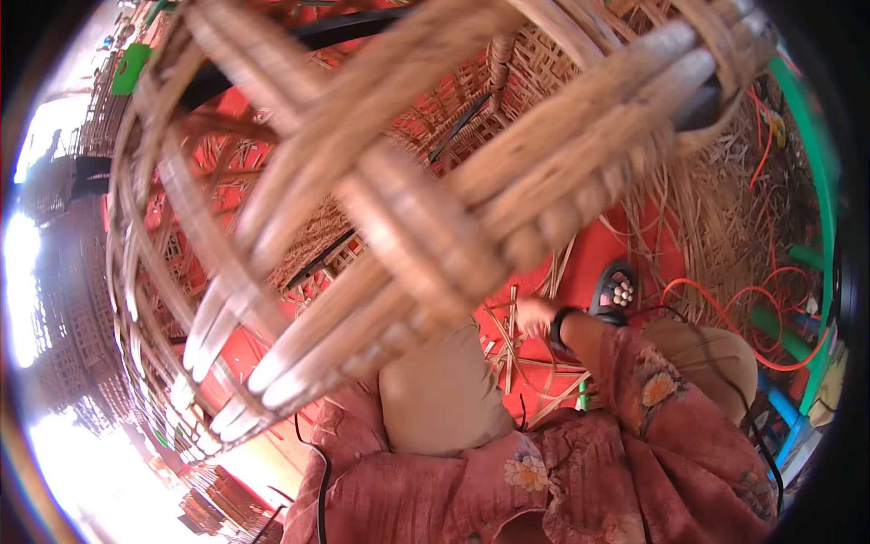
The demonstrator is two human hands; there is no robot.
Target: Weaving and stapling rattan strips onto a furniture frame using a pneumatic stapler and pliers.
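A large woven cane frame (562, 150), with thick paired canes bound by wrapped strips, fills the upper and middle view at a tilt, blurred by motion. My right hand (536, 317), with a black band (559, 330) at the wrist, reaches down just below the frame's lower edge. It is close to loose cane strips (510, 349) on the red floor. Its fingers are small and smeared, so I cannot tell whether they hold anything. My left hand does not show; the frame covers much of that side.
Cane scraps (725, 204) lie at the right, beside an orange cord (702, 288) and a green curved rim (820, 181). A dark sandal (614, 283) on a foot rests on the red floor (657, 240). Stacked wicker pieces (68, 272) stand at the left. A black cable (323, 480) hangs near my lap.
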